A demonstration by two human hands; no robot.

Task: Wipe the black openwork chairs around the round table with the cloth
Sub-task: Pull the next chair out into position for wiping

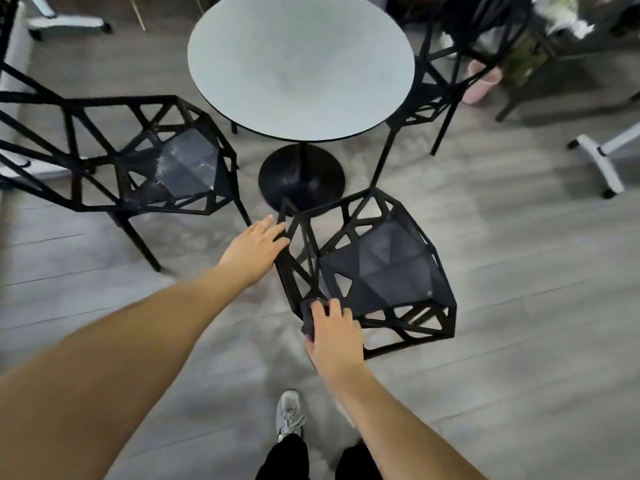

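Note:
A black openwork chair (377, 268) stands just below the round grey table (300, 64). My right hand (334, 332) presses a dark grey cloth (309, 318) against the chair's near left corner; most of the cloth is hidden under the hand. My left hand (254, 249) rests with fingers apart on the upper left edge of the same chair's frame. A second black openwork chair (145, 157) stands to the left of the table, its seat scuffed with pale marks. A third one (450, 74) is behind the table at the right, partly hidden.
The table's black round base (301, 174) sits on the grey plank floor close to the near chair. A white wheeled stand leg (599, 157) lies at the right, another white base (65, 22) at top left. A pink bin (481, 81) stands at back right. My grey shoe (290, 414) is below.

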